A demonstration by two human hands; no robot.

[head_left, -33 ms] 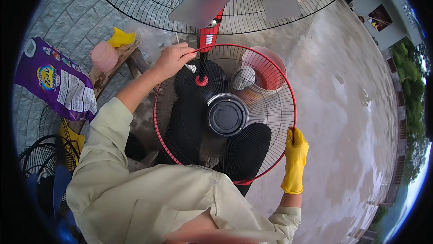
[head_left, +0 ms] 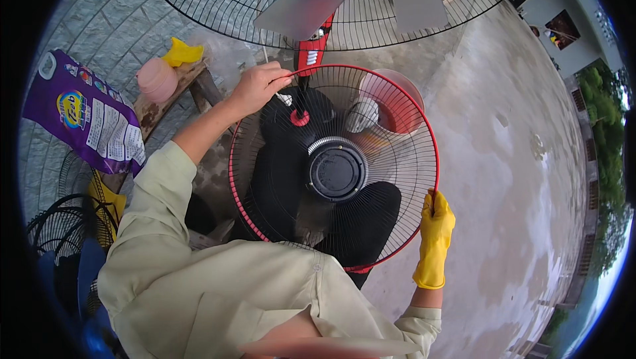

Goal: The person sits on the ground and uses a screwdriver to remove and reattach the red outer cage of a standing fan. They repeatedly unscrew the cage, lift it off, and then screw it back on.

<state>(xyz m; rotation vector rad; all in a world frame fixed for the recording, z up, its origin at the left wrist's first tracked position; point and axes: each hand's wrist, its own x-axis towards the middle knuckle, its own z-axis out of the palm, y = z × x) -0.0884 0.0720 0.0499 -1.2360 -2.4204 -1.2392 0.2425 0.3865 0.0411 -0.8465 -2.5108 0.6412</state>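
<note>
A round fan grille (head_left: 338,170) with a red rim, thin black wires and a black centre disc is held out over my lap. My bare left hand (head_left: 257,88) pinches its rim at the upper left. On the right side, my right hand (head_left: 434,243), in a yellow rubber glove, is closed around the rim. Through the wires I see my dark-clothed legs and a round black base with a red collar (head_left: 300,118). Beyond the grille stands a fan with a red and black neck (head_left: 311,54), grey blades (head_left: 421,1) and a black wire guard (head_left: 199,9).
Behind the grille is a pale bucket (head_left: 415,92), reddish inside, with a whitish cloth-like bundle (head_left: 362,115) beside it. A wooden bench (head_left: 151,115) at left carries a pink container (head_left: 157,82) and a yellow piece (head_left: 182,53). A purple bag (head_left: 79,117) and black wire guards (head_left: 63,226) are nearby.
</note>
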